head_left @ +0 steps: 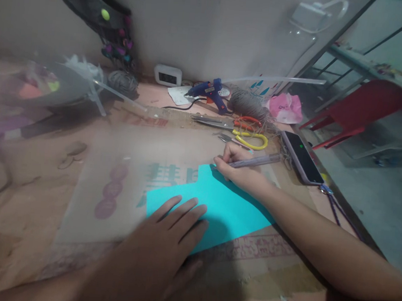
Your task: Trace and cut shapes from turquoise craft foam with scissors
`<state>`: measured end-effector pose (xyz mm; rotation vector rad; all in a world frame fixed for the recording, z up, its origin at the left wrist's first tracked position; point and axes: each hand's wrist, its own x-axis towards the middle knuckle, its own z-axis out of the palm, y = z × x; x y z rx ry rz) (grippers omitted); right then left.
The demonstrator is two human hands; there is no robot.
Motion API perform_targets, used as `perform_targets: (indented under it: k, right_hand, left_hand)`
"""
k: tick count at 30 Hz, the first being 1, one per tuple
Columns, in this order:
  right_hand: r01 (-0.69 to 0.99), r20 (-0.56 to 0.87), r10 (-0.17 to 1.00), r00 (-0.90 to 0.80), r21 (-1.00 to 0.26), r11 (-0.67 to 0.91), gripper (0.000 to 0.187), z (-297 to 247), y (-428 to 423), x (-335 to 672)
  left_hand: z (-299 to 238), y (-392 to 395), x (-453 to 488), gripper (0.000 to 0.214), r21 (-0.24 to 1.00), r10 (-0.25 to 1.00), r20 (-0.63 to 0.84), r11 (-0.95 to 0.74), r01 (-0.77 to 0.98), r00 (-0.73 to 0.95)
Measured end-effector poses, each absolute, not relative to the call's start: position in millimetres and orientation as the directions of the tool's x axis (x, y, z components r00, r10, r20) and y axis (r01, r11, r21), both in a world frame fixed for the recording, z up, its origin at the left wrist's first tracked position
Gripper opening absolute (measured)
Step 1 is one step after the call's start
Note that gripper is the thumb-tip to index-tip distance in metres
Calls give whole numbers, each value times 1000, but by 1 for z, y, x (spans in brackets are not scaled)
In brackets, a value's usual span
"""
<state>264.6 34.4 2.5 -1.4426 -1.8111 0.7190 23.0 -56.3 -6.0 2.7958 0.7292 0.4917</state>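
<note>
A turquoise sheet of paper [231, 213] with a stepped upper edge lies on a printed cardboard sheet [86, 197]. My left hand [169, 236] rests on the paper's left part, its fingers stretched out. In my right hand [234, 164] is a pen [256, 161] with a purplish barrel, gripped between the fingers. Its tip is near the paper's upper edge; whether it touches cannot be made out. Just beyond that hand lie scissors [250, 139] with a yellow handle and another pair with orange handles [247, 122].
A blue glue gun [209, 91], grey yarn [248, 103] and a white digital clock [168, 75] stand along the wall. A phone [303, 157] lies by the table's right edge. Beyond it is a red chair [367, 108]. Glue sticks [122, 95] jut from the blurred left side.
</note>
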Motion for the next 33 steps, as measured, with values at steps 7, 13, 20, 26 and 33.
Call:
perform_targets:
  k: [7, 13, 20, 26, 33]
  right_hand:
    - [591, 175, 962, -208, -762, 266, 27, 8, 36, 268]
    - [575, 175, 957, -232, -769, 279, 26, 11, 35, 268]
    - [576, 235, 968, -83, -782, 239, 27, 3, 37, 275]
    - [587, 235, 968, -82, -774, 238, 28, -2, 37, 275]
    - [596, 209, 975, -79, -774, 215, 29, -2, 38, 272]
  left_hand:
    - [-4, -56, 22, 38, 256, 491, 264, -866, 430, 831]
    - [-3, -55, 23, 38, 246, 490, 274, -868, 432, 828]
    - [-6, -56, 22, 37, 247, 496, 287, -865, 437, 819]
    - [-7, -56, 22, 37, 255, 492, 294, -867, 429, 819]
    - [-7, -56, 23, 37, 250, 491, 304, -868, 429, 816]
